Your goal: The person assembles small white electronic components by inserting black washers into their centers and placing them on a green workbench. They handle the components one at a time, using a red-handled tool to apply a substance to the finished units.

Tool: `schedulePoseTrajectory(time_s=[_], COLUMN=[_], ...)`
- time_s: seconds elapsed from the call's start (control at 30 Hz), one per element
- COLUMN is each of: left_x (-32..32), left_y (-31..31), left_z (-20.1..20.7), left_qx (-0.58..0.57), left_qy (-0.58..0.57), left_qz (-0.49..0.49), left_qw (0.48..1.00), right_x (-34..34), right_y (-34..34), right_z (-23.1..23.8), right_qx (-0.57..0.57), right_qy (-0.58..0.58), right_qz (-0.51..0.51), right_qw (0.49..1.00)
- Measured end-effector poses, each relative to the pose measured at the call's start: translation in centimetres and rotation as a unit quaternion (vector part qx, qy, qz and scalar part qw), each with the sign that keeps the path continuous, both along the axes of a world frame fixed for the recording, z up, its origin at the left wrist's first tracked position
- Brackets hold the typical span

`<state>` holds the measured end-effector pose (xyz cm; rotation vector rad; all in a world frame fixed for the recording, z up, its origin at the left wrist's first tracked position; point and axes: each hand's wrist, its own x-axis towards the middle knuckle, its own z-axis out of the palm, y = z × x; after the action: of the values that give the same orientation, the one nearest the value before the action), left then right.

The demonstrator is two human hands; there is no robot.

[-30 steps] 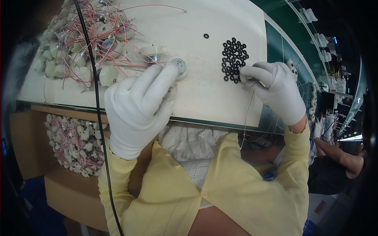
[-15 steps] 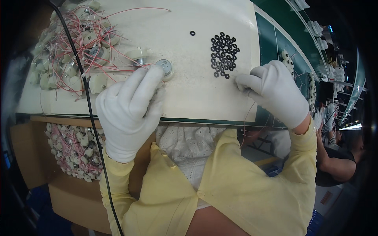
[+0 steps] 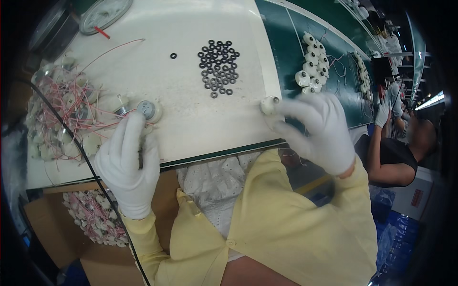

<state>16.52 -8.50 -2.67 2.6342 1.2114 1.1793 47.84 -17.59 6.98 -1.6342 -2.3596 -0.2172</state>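
Note:
Both my hands wear white gloves. My left hand (image 3: 129, 167) has its fingertips and thumb at the near edge of a small motor (image 3: 149, 110) with a round grey metal face, which rests on the white board. Another motor (image 3: 120, 107), lying on its side, is just left of it. My right hand (image 3: 316, 132), blurred by motion, has thumb and fingers apart and nothing visible between them. Close to its fingertips a white-cased motor (image 3: 269, 105) with a dark centre stands near the board's right edge. Black rubber rings (image 3: 219, 62) lie in a cluster beyond, and a single ring (image 3: 173, 56) lies apart.
A tangled pile of wired motors (image 3: 62, 109) covers the board's left side. A cardboard box (image 3: 102, 260) below holds more. Rows of white motors (image 3: 315, 62) stand on the green surface to the right. A black cable (image 3: 78, 145) crosses the left; a co-worker (image 3: 396, 157) sits at far right.
The view has swung toward the right. My right hand's curled fingers have spread, and a white-cased motor now shows beside them. My left hand's fingertips stay at the grey-faced motor.

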Motion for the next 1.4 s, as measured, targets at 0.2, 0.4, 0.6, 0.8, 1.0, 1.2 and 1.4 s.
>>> schedulePoseTrajectory(time_s=[0.2,0.4,0.6,0.8,1.0,1.2,1.4], left_x=[0.0,-0.7,-0.2,-0.1,-0.3,-0.7,2.8], left_y=[-0.3,-1.0,-1.0,-0.7,0.0,-0.4,-2.0], left_z=[-0.3,-0.8,-0.6,0.1,1.6,3.3,6.8], left_qx=[-0.006,-0.017,-0.034,0.022,0.041,0.077,0.011], left_qy=[0.034,0.048,0.050,0.089,0.025,-0.071,-0.070], left_qz=[0.019,0.043,0.062,0.052,0.004,0.042,-0.131], left_qw=[0.999,0.998,0.996,0.994,0.999,0.994,0.989], right_x=[0.0,3.6,8.5,9.2,9.7,4.9,-8.1], right_y=[0.8,-1.7,-4.5,-5.4,-5.0,-5.8,0.6], right_z=[-3.0,0.3,-2.1,-3.1,-3.8,-1.4,-1.9], right_qx=[-0.077,-0.067,-0.010,-0.018,-0.035,0.123,0.061], right_qy=[0.013,0.161,0.151,0.200,0.245,0.286,0.254], right_qz=[-0.056,-0.100,-0.238,-0.254,-0.256,-0.266,0.098], right_qw=[0.995,0.980,0.959,0.946,0.934,0.912,0.960])
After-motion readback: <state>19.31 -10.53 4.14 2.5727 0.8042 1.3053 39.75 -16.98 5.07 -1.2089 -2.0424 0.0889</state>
